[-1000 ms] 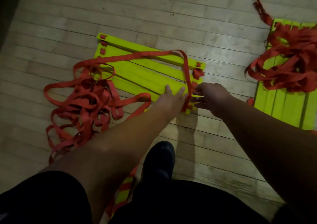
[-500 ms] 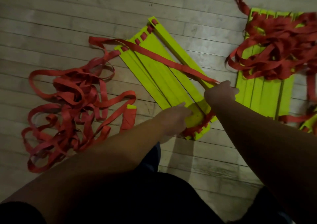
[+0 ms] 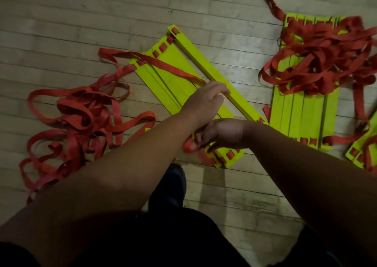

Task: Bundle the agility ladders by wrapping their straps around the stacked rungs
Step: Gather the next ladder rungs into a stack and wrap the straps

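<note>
Two materials meet at frame centre: stacked rungs on the floor, likely stiff and light, and limp strap. Your right hand curls round strap at the stack's lower end; your left hand lies on the rungs, grip unclear. Pinch webbing close in.

1. The left hand and the right hand are seen uncovered, as are both forearms.
2. A black garment is worn over the legs.
3. A dark shoe with a rounded toe is worn on one foot.
</note>
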Demonstrator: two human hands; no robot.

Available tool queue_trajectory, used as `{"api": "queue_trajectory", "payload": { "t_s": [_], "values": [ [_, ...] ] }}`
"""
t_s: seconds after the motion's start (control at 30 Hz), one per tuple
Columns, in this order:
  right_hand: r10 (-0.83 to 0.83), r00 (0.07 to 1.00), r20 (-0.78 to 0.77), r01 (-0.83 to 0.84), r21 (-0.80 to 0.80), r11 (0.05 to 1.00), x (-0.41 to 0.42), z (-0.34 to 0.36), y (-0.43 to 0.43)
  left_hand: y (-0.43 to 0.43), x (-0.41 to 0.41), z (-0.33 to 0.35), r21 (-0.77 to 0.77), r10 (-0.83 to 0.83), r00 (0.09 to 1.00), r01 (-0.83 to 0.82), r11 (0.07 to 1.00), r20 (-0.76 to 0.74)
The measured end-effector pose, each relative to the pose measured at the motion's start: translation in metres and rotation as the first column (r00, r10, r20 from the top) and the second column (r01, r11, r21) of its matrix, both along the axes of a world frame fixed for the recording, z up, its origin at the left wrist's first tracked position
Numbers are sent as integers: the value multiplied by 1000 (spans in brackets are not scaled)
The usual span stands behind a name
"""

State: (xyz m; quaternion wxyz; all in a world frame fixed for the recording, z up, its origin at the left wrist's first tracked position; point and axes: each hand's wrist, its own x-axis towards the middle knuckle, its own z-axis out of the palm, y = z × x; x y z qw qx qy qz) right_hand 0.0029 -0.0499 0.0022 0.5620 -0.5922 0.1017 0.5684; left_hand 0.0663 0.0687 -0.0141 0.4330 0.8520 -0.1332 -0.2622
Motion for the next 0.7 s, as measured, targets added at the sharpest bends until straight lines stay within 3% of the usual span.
{"api": "queue_trajectory", "payload": {
  "t_s": [0.07,0.1,0.2,0.3,0.4,0.43,0.5,0.57,0.63,0.7],
  "values": [
    [15,986,-166,-4,65,998,-3,-5,4,1,0,10,-35,-31,924,19,999,-382],
    [-11,981,-195,17,28,999,-4,-6,5,5,0,13,26,-76,887,98,995,-455],
    [-159,985,-73,137,-251,958,1,-13,-6,26,-2,4,377,-210,913,342,861,-350],
    [-249,933,259,353,-532,770,9,-25,-29,43,-4,-20,639,-140,957,274,719,-253],
    [11,835,550,461,-710,533,14,-33,-48,49,-11,-29,883,110,966,165,440,-236],
    [62,814,578,472,-720,509,17,-35,-51,48,-12,-28,917,196,950,161,365,-244],
    [96,826,555,419,-719,554,21,-40,-55,44,-14,-24,939,227,941,181,294,-253],
    [69,880,471,331,-709,622,23,-42,-55,41,-15,-19,935,120,970,165,314,-212],
    [68,899,432,296,-717,631,24,-42,-52,39,-12,-28,875,8,989,126,468,-147],
    [98,899,427,291,-749,595,24,-44,-50,36,-9,-40,768,123,974,71,637,-192]
  ]
}}
